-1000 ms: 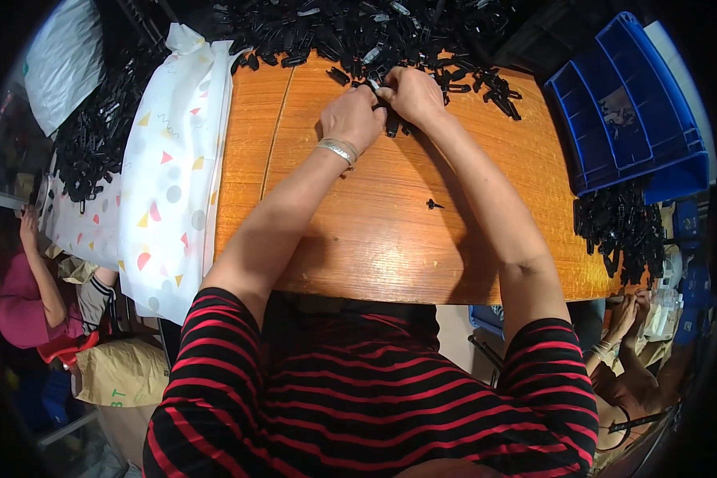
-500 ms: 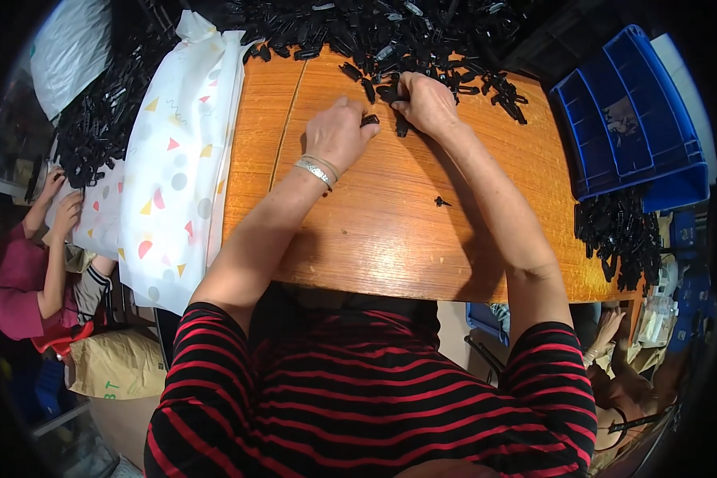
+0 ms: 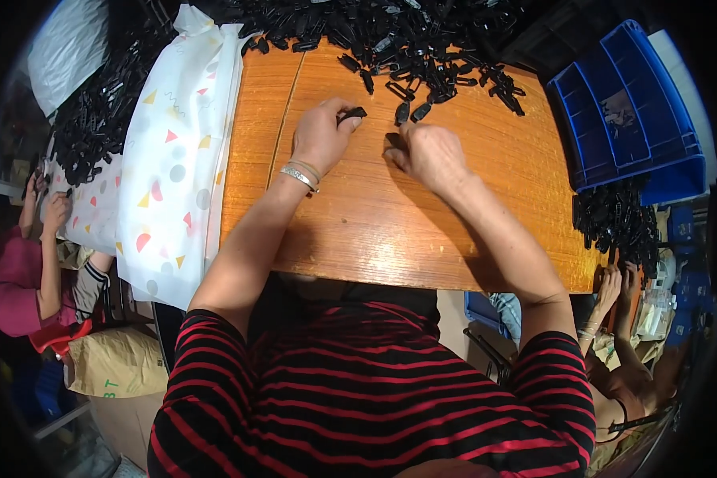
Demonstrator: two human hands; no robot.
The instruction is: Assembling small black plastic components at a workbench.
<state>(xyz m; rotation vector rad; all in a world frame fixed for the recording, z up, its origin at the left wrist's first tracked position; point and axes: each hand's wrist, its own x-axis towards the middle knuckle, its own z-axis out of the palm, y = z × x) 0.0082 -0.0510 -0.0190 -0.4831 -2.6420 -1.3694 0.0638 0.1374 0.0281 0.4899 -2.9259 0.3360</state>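
- Head view: small black piece (image 3: 352, 116), in the left hand (image 3: 320, 137), above the table's far half; thumb and fingers pinch it.
- Right hand (image 3: 434, 155): fingers curled, tips just short of two oval-ended pieces (image 3: 402, 113); dark patch at the thumb, cannot tell whether a piece or shadow, nor whether anything is gripped.
- Progress, as judged: one piece in hand; many loose ones left in the heap (image 3: 374, 38) along the far edge. No finished group can be told apart.
- Pieces: slim, hard-looking, probably plastic; some slotted like frames, some glossy.
- Table (image 3: 358, 239): orange-brown wood grain, scuffed, seam on the left, curved near edge.
- Left side: white sheet (image 3: 163, 183), smooth, printed with coloured triangles and dots; second black pile (image 3: 88, 131) beyond it.
- Right side: ribbed blue tray (image 3: 653, 95), tilted; dense black cluster (image 3: 617, 223) below.
- Outermost: co-workers' hands at left (image 3: 56, 213) and right (image 3: 609, 288); creased paper sack (image 3: 123, 362).
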